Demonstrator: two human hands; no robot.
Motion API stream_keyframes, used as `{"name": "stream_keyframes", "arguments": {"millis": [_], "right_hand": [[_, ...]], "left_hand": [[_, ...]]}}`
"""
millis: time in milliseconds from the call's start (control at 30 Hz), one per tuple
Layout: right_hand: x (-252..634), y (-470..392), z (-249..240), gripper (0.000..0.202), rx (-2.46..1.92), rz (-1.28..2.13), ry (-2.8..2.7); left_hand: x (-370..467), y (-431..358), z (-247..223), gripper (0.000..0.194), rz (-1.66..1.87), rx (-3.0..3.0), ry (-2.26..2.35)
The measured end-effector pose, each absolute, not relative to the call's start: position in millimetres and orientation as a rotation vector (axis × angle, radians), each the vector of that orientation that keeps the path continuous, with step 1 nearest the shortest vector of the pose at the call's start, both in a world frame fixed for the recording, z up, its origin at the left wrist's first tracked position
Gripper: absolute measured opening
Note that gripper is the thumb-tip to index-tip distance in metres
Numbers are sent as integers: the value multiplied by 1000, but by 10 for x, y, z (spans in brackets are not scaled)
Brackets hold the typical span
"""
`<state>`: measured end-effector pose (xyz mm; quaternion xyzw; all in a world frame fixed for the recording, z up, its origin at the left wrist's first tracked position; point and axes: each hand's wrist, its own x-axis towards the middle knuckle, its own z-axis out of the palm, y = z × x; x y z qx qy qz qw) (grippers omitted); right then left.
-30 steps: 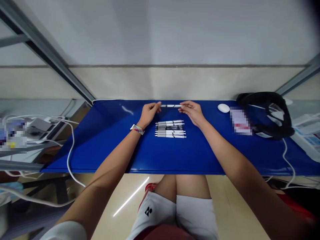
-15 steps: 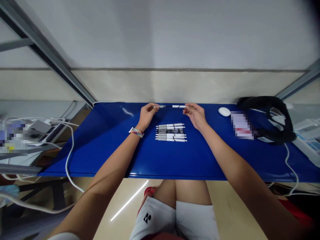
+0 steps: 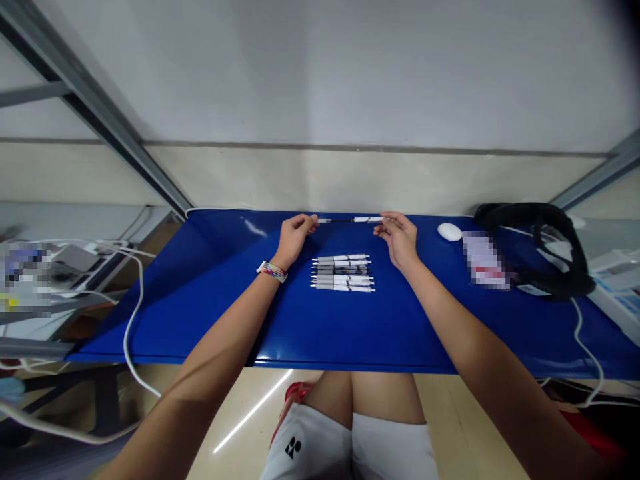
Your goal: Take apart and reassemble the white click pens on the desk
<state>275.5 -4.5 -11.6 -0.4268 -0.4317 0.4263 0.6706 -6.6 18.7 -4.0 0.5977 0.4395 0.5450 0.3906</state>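
My left hand [image 3: 296, 237], a woven band on its wrist, pinches the grey front section [image 3: 324, 221] of a pen near the back edge of the blue table. Across from it, my right hand [image 3: 400, 239] grips the end of the pen's white barrel [image 3: 367, 219] between thumb and fingers. Between the two parts a thin dark refill [image 3: 342, 221] shows, roughly level. Closer to me, several white and grey pens [image 3: 345, 280] lie side by side, tips toward the left. Neither hand touches that row.
On the right of the blue table [image 3: 320, 333] are a white oval mouse-like object [image 3: 449, 232], a blurred packet [image 3: 485, 260] and a black headset-like strap [image 3: 575, 247]. A white cable [image 3: 131, 327] hangs at the left. Metal posts flank the table; a wall stands behind.
My right hand has moved right with the white barrel, away from the grey front section. More of the dark refill shows between them. The view has tilted up slightly.
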Motion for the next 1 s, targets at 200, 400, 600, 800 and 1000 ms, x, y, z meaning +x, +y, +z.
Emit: {"name": "stream_keyframes", "arguments": {"millis": [200,400,600,800,1000], "right_hand": [[2769,-37,-123,24,-975,954,-966],[2767,-43,-111,21,-931,980,-922],[2765,-45,-102,23,-979,969,-947],[2771,-45,-106,26,-981,958,-960],[2784,-41,-108,30,-1007,945,-1010]], "left_hand": [[-68,202,-58,47,1399,1526,1168],[-54,194,-43,52,1415,1502,1195],[-53,170,-5,60,1398,1554,1214],[-55,164,-5,68,1403,1568,1259],[-65,180,-31,69,1415,1588,1258]]}}
